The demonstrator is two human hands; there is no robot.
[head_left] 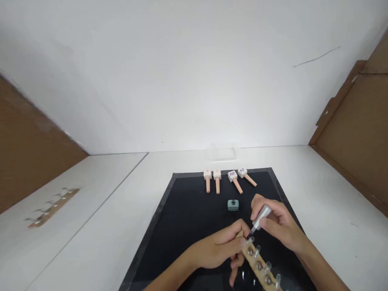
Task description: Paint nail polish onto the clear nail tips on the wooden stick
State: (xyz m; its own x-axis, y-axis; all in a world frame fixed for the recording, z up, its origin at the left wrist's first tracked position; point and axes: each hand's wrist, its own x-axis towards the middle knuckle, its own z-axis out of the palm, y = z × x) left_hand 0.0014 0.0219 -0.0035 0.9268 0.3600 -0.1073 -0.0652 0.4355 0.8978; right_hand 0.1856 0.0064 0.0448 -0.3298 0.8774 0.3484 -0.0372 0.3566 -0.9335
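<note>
My left hand (222,246) grips the upper end of a wooden strip (255,263), which carries several clear nail tips on round metal mounts. Pinched in my right hand (279,224) is a silver-grey brush cap (262,216), tilted down to the left. Its dark brush end is at the topmost nail tip (250,240), close to my left fingertips. An open blue-green bottle (233,205) stands on the black mat just beyond my hands.
Near the far edge of the black mat (182,222) lie several white bottles with peach caps (217,184). A clear tray (222,154) sits behind the mat. Another wooden strip with tips (53,207) rests at far left. Brown boards (357,117) border both sides.
</note>
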